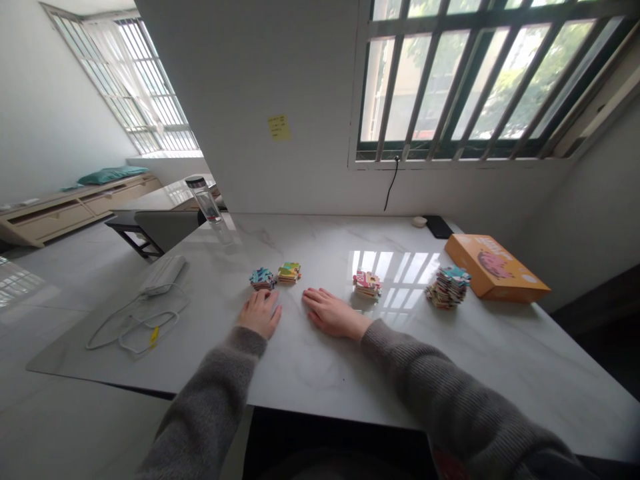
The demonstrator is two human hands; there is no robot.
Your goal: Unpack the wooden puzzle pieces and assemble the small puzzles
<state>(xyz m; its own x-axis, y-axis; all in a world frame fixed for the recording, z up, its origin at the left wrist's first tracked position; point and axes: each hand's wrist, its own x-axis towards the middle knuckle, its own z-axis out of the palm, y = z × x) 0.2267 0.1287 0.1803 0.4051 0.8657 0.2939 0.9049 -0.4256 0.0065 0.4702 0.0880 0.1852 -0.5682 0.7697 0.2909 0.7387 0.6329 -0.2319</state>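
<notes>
My left hand (259,313) rests on the white marbled table, fingers stretched out toward a small stack of blue puzzle pieces (263,279); whether the fingertips touch it I cannot tell. Just right of that stack stands another, topped by a green and yellow puzzle piece (289,272). Flat on the tabletop lies my right hand (333,313), fingers extended, holding nothing. Beyond its wrist is a stack with a red and cream puzzle piece (367,283) on top. A taller, uneven pile of puzzle pieces (449,288) stands farther right.
An orange box (495,267) lies at the right, with a black phone (438,227) and a small white object (419,221) behind it. At the left are a white device (163,275) and its looped cable (173,319). A glass bottle (204,198) stands at the far left edge.
</notes>
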